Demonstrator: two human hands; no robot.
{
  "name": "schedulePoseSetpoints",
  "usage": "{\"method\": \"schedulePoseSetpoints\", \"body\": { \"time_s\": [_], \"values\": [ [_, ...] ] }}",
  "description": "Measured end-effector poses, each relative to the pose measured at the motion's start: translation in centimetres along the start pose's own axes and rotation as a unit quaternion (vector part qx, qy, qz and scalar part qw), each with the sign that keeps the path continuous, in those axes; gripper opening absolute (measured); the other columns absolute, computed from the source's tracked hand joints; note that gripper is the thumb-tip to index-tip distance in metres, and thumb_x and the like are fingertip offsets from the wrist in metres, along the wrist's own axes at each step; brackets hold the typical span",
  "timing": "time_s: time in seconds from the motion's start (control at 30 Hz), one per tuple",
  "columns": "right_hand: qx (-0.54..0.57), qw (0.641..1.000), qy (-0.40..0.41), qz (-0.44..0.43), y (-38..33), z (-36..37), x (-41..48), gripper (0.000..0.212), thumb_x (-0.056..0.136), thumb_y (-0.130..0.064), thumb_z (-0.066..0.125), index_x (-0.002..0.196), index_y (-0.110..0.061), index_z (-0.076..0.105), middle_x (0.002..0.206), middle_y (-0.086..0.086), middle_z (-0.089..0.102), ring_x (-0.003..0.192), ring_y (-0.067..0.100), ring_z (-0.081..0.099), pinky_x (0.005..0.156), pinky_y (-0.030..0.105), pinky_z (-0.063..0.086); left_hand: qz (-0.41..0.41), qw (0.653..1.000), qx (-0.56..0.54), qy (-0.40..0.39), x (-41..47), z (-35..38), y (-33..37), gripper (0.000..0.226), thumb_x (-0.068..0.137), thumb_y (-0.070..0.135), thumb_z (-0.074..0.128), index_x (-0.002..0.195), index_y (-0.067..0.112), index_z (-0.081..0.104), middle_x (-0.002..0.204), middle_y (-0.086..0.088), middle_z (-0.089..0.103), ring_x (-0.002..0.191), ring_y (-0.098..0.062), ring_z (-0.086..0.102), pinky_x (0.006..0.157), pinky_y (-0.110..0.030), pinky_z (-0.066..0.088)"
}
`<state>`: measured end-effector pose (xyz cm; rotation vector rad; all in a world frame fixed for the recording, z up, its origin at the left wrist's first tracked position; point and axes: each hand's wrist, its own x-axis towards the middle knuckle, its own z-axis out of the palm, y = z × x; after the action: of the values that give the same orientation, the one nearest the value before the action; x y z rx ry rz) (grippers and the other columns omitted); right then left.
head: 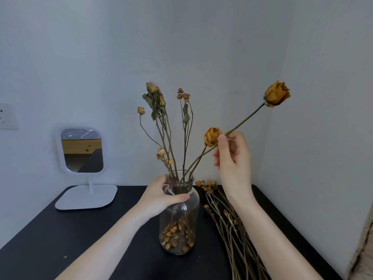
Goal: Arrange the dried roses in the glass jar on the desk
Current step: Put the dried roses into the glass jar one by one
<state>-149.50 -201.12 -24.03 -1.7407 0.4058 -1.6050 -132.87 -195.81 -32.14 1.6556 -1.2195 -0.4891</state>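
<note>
Left hand (161, 196): thumb and fingers curled round the neck of the glass jar (179, 225), which stands upright on the desk (101, 239).
Right hand (232, 158): raised above the left hand, thumb and fingertips pinching the stem of a long rose (277, 94).
Held rose: the bloom slants up and away from the right hand; the lower stem runs down into the jar mouth beside the left hand.
Second bloom (212, 136): just beside the right thumb, its stem in the jar.
Other roses (157, 110): standing in the jar, above the left hand.
Petals (175, 237): loose in the jar bottom, below the left hand.
Loose stems (232, 225): lying on the desk under the right forearm.
Mirror (82, 150): on its stand, beyond the left hand.
</note>
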Motion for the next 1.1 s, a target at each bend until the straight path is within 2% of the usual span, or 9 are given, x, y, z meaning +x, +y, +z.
{"method": "schedulePoseSetpoints", "body": {
  "time_s": [0.17, 0.33, 0.47, 0.6, 0.73, 0.83, 0.9, 1.0, 1.1],
  "values": [
    [-0.084, 0.992, -0.074, 0.049, 1.9, 0.4, -0.3, 0.012, 0.094, -0.024, 0.048, 0.087, -0.017, 0.054, 0.069, -0.004, 0.055, 0.062, 0.006, 0.054, 0.055, 0.014, 0.044, 0.028, 0.999, 0.007, 0.02, 0.3, 0.5, -0.5, 0.045, 0.064, 0.046, 0.079, 0.096, 0.047, 0.048, 0.102, 0.025, 0.051, 0.092, 0.008, 0.047, 0.068, -0.01, 0.035],
    [-0.178, 0.966, -0.17, 0.086, 3.6, 1.2, -1.2, 0.013, 0.092, -0.026, 0.054, 0.086, -0.016, 0.059, 0.064, -0.006, 0.055, 0.056, 0.002, 0.05, 0.053, 0.009, 0.041, 0.054, 0.998, 0.005, 0.032, 0.2, 0.6, -1.0, 0.05, 0.065, 0.047, 0.078, 0.107, 0.043, 0.052, 0.108, 0.021, 0.054, 0.1, 0.005, 0.05, 0.074, -0.011, 0.036],
    [-0.2, 0.946, -0.232, 0.107, 4.1, 1.7, -1.6, 0.014, 0.092, -0.026, 0.054, 0.087, -0.014, 0.061, 0.065, -0.005, 0.056, 0.056, 0.003, 0.05, 0.05, 0.007, 0.038, 0.069, 0.997, 0.002, 0.033, 0.3, 0.7, -1.1, 0.054, 0.065, 0.046, 0.077, 0.113, 0.036, 0.055, 0.112, 0.015, 0.058, 0.105, -0.001, 0.053, 0.079, -0.014, 0.04],
    [-0.157, 0.958, -0.215, 0.106, 3.8, 2.0, -1.4, 0.012, 0.093, -0.027, 0.052, 0.094, -0.018, 0.06, 0.064, -0.005, 0.058, 0.051, -0.001, 0.053, 0.054, 0.009, 0.042, 0.068, 0.997, -0.001, 0.036, 0.4, 0.8, -1.3, 0.054, 0.064, 0.048, 0.077, 0.113, 0.035, 0.056, 0.112, 0.014, 0.059, 0.106, -0.003, 0.053, 0.086, -0.021, 0.043],
    [-0.133, 0.963, -0.202, 0.123, 3.6, 2.1, -1.3, 0.015, 0.093, -0.028, 0.052, 0.088, -0.016, 0.059, 0.065, -0.005, 0.059, 0.052, 0.002, 0.055, 0.057, 0.017, 0.043, 0.064, 0.997, 0.016, 0.039, 0.5, 0.8, -1.4, 0.059, 0.063, 0.051, 0.076, 0.114, 0.031, 0.056, 0.113, 0.011, 0.058, 0.107, -0.008, 0.054, 0.093, -0.03, 0.046],
    [-0.173, 0.955, -0.215, 0.11, 3.8, 2.2, -1.5, 0.015, 0.092, -0.029, 0.054, 0.08, -0.021, 0.059, 0.062, -0.009, 0.055, 0.053, 0.001, 0.051, 0.054, 0.009, 0.038, 0.065, 0.997, 0.018, 0.038, 0.5, 0.8, -1.5, 0.059, 0.063, 0.051, 0.075, 0.115, 0.03, 0.056, 0.113, 0.01, 0.059, 0.107, -0.008, 0.054, 0.094, -0.033, 0.047],
    [-0.201, 0.948, -0.224, 0.107, 4.0, 2.2, -1.7, 0.015, 0.09, -0.031, 0.057, 0.08, -0.02, 0.061, 0.059, -0.011, 0.049, 0.054, 0.0, 0.047, 0.05, 0.006, 0.036, 0.072, 0.997, 0.017, 0.036, 0.5, 0.9, -1.6, 0.058, 0.064, 0.052, 0.075, 0.115, 0.033, 0.055, 0.114, 0.011, 0.059, 0.108, -0.008, 0.054, 0.095, -0.033, 0.046],
    [-0.21, 0.943, -0.231, 0.113, 4.2, 2.0, -1.8, 0.017, 0.087, -0.031, 0.061, 0.092, -0.015, 0.066, 0.06, -0.01, 0.045, 0.056, 0.002, 0.045, 0.052, 0.01, 0.033, 0.081, 0.996, 0.023, 0.04, 0.4, 0.9, -1.5, 0.055, 0.065, 0.053, 0.073, 0.115, 0.038, 0.054, 0.115, 0.013, 0.059, 0.109, -0.007, 0.052, 0.095, -0.031, 0.045],
    [-0.207, 0.944, -0.231, 0.113, 4.0, 1.6, -1.8, 0.018, 0.084, -0.029, 0.065, 0.096, -0.016, 0.064, 0.06, -0.009, 0.046, 0.055, 0.002, 0.045, 0.054, 0.01, 0.034, 0.088, 0.995, 0.01, 0.044, -0.3, 1.1, -1.0, 0.051, 0.063, 0.055, 0.072, 0.109, 0.045, 0.053, 0.109, 0.019, 0.059, 0.106, -0.001, 0.054, 0.085, -0.014, 0.044]
  ]
}}
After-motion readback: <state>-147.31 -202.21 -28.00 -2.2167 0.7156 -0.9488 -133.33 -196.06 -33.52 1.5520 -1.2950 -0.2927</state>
